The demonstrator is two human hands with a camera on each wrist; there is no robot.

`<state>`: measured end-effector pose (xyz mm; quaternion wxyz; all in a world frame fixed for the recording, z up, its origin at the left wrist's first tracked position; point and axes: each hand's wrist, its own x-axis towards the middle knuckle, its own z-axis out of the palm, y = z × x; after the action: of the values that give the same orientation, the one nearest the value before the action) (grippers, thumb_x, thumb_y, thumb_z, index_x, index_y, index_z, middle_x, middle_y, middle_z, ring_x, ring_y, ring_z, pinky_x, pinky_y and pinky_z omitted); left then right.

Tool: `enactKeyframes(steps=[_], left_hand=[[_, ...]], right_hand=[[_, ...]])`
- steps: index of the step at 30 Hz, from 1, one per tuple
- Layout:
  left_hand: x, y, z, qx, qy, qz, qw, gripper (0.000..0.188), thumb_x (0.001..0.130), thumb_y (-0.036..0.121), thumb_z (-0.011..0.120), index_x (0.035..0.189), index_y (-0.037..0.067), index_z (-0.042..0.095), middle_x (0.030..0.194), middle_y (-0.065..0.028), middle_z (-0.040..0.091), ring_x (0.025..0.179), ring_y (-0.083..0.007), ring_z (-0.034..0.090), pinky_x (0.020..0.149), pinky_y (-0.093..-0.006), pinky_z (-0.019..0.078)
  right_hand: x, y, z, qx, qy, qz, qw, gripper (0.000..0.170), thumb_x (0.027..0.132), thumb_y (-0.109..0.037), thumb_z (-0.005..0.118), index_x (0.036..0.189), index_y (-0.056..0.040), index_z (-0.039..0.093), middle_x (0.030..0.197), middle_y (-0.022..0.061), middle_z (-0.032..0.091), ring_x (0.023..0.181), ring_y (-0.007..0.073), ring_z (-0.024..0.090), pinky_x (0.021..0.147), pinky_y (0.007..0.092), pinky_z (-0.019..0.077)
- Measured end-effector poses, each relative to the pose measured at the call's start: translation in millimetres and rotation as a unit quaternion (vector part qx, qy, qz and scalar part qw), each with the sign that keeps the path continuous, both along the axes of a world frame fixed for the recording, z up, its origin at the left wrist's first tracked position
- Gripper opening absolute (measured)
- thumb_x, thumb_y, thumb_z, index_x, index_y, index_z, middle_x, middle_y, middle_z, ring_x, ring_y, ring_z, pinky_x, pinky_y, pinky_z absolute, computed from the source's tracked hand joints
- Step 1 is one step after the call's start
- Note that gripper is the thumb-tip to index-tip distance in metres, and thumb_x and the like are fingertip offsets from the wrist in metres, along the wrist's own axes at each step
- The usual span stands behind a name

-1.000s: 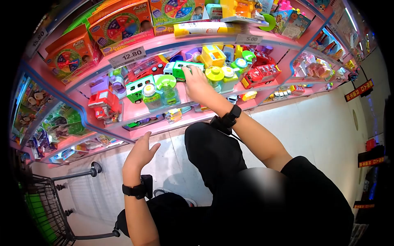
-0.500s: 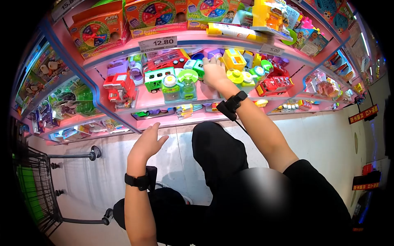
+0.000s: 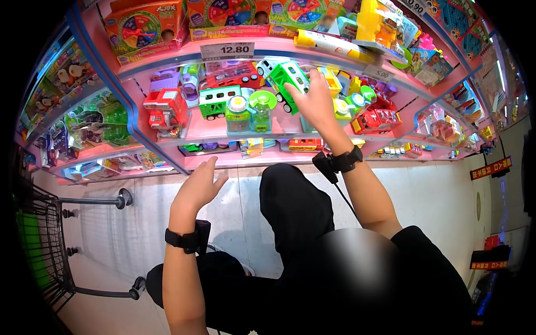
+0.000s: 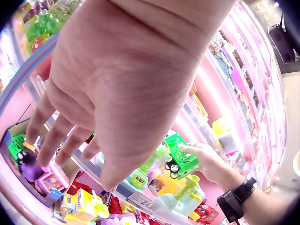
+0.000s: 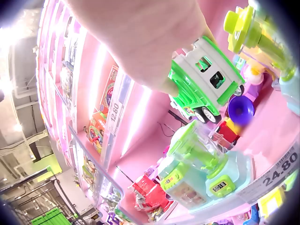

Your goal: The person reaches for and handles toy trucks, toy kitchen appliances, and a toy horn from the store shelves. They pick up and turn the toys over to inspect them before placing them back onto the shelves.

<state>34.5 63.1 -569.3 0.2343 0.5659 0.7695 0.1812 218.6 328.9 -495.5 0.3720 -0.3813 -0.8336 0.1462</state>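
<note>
My right hand grips a green and white toy truck by its end, tilted, above the pink middle shelf. In the right wrist view the toy truck shows its side windows and black wheels with pale hubs. Beneath it stand toy blenders with green lids. Another green and white toy vehicle sits to their left, behind them. My left hand hangs in front of the lower shelf, fingers extended, holding nothing. Its palm side fills much of the left wrist view.
Boxed spinner games line the upper shelf, over a 12.80 price tag. A red toy truck stands near the left divider, and more toys crowd the right. A black wire shopping cart is on the floor at left.
The right hand has lifted the green and white toy truck from among the shelf toys, tilting it. The head view has shifted slightly; the left hand stays low with fingers extended.
</note>
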Motion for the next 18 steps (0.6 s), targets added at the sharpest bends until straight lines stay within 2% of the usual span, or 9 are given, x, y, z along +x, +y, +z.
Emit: enactKeyframes(steps=[3,4,7,8,11,12,14,17,18], left_hand=[[1.7,2.2,1.6,0.005,-0.01,0.001,1.0,0.062,0.092,0.03,0.064,0.138,-0.006,0.043,0.128,-0.0331,0.056,0.121,-0.0437,0.054,0.101,-0.0466,0.0446],[1.3,2.6,1.4,0.008,-0.009,0.001,1.0,0.061,0.092,0.03,0.064,0.138,-0.006,0.043,0.128,-0.033,0.056,0.121,-0.0437,0.054,0.101,-0.0465,0.0446],[5.5,5.4,18.7,-0.006,-0.041,0.024,0.999,0.063,0.093,0.031,0.064,0.139,-0.006,0.041,0.129,-0.0332,0.055,0.123,-0.0431,0.053,0.102,-0.0455,0.0441],[6.9,8.3,24.5,-0.015,-0.059,0.037,0.997,0.065,0.093,0.032,0.064,0.14,-0.005,0.041,0.13,-0.0334,0.055,0.124,-0.0429,0.052,0.103,-0.045,0.0438],[5.8,16.5,14.6,0.087,-0.099,0.08,0.988,0.077,0.092,0.032,0.068,0.151,0.004,0.028,0.134,-0.0277,0.053,0.117,-0.0353,0.059,0.098,-0.0426,0.0472],[8.1,18.8,18.0,0.128,-0.125,0.085,0.98,0.081,0.091,0.031,0.069,0.153,0.006,0.024,0.137,-0.0266,0.051,0.117,-0.0346,0.059,0.098,-0.0427,0.0475],[14.0,25.3,34.7,0.209,-0.17,0.091,0.959,0.088,0.089,0.029,0.073,0.155,0.01,0.018,0.142,-0.0245,0.047,0.116,-0.0332,0.06,0.097,-0.0429,0.0483],[15.8,28.1,43.4,0.255,-0.145,0.07,0.953,0.098,0.086,0.025,0.076,0.157,0.012,0.01,0.146,-0.0222,0.043,0.118,-0.0337,0.059,0.098,-0.0441,0.0489],[19.8,28.7,47.5,0.299,-0.163,0.066,0.938,0.096,0.082,0.023,0.08,0.155,0.011,0.019,0.147,-0.0209,0.043,0.12,-0.0318,0.058,0.099,-0.0431,0.0492]], right_hand=[[7.0,1.0,-1.8,-0.019,0.076,0.014,0.997,0.058,0.082,-0.031,0.075,0.124,0.0021,0.052,0.112,0.0236,0.059,0.1,0.0386,0.06,0.086,0.0444,0.0492],[11.2,-1.4,-0.2,-0.031,0.08,0.019,0.996,0.057,0.084,-0.033,0.075,0.123,0.0016,0.053,0.112,0.022,0.062,0.102,0.031,0.063,0.086,0.0403,0.0498],[22.6,-10.7,3.7,-0.241,0.164,0.108,0.95,0.054,0.086,-0.033,0.074,0.124,-0.0001,0.053,0.115,0.0189,0.063,0.106,0.0247,0.063,0.087,0.0377,0.0496],[27.8,-11.5,1.0,-0.253,0.152,0.12,0.948,0.052,0.087,-0.029,0.075,0.126,-0.0027,0.053,0.12,0.0156,0.062,0.111,0.0221,0.06,0.091,0.0364,0.0486],[37.3,-35.4,6.1,-0.213,0.149,0.215,0.941,0.054,0.085,-0.022,0.077,0.129,-0.0044,0.052,0.122,0.0128,0.061,0.114,0.0255,0.059,0.097,0.0377,0.0469],[41.8,-43.5,9.2,-0.225,0.128,0.232,0.937,0.058,0.081,-0.017,0.079,0.13,-0.0046,0.052,0.126,0.0103,0.059,0.117,0.0247,0.058,0.101,0.0377,0.0446],[45.2,-59.8,14.5,-0.138,0.074,0.241,0.958,0.058,0.077,-0.014,0.081,0.127,-0.0039,0.054,0.126,0.0099,0.059,0.116,0.0242,0.058,0.101,0.037,0.0444],[42.2,-74.7,11.8,-0.077,0.043,0.287,0.954,0.059,0.074,-0.011,0.082,0.127,-0.0058,0.057,0.123,0.0113,0.061,0.117,0.0273,0.058,0.1,0.0367,0.0444],[39.4,-77.9,10.1,-0.074,0.042,0.305,0.949,0.06,0.074,-0.011,0.082,0.128,-0.0061,0.057,0.123,0.0115,0.061,0.117,0.0276,0.058,0.1,0.0367,0.0444]])
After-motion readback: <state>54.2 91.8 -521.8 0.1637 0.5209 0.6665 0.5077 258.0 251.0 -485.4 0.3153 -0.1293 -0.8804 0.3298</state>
